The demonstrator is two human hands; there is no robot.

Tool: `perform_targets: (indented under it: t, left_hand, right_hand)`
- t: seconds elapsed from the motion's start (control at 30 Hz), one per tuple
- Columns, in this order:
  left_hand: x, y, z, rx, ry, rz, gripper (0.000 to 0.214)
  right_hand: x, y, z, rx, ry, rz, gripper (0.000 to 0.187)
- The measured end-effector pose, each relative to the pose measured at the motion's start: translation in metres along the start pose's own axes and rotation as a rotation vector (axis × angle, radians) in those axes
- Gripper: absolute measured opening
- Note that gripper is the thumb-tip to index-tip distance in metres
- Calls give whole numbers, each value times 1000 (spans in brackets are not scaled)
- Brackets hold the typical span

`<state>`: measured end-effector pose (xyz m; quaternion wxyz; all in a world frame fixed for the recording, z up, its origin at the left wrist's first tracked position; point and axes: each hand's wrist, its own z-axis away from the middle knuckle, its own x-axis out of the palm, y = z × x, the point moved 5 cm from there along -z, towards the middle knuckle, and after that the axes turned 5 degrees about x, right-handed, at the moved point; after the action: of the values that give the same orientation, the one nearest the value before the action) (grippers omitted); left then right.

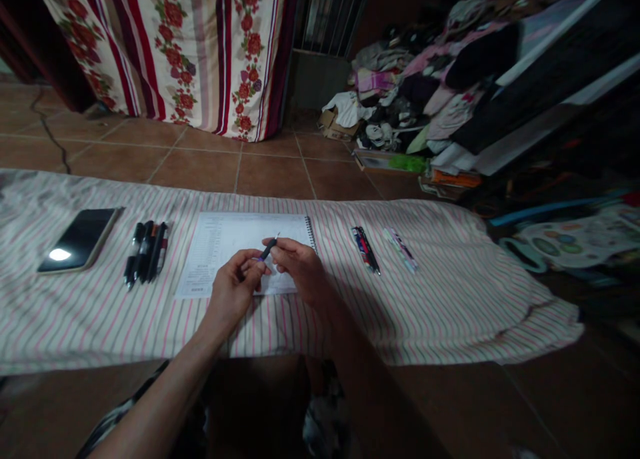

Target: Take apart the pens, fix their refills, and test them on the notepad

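Note:
Over a spiral-bound notebook (240,235) with printed text, both hands come together on one pen (269,248), which has a dark grip and a thin pale tip pointing up and away. My left hand (239,277) pinches its lower end, where a bit of purple shows. The fingers of my right hand (300,262) close on the dark grip near the tip. Several dark markers and pens (146,249) lie side by side left of the notebook. To its right are a few slim dark pens (366,251) and some pale patterned pens (401,249).
A striped cloth (450,299) covers the low table. At its left lies a phone (80,239), screen up. Beyond are a tiled floor (200,165) and a floral curtain (200,59). A heap of clothes (430,79) fills the back right, near a patterned chair (565,242).

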<state>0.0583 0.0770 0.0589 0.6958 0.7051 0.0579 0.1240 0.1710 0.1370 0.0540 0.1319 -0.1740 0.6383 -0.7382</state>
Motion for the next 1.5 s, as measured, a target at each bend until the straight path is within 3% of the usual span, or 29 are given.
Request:
perform_targets:
  t: [0.63,0.87,1.07,1.5]
  left_hand:
    - [-1,1,1,113,47,-158,18]
    - [2,-6,-2,-1,6,48,24]
    - [2,-7,0,-32,-12,36,25]
    - [1,0,1,92,13,-128,20]
  right_hand:
    - [4,6,-2,17,113,37,28]
    - [3,3,-3,28,-15,-9,34]
    - [0,2,1,39,18,-6,32]
    - [3,2,-1,36,40,-12,25]
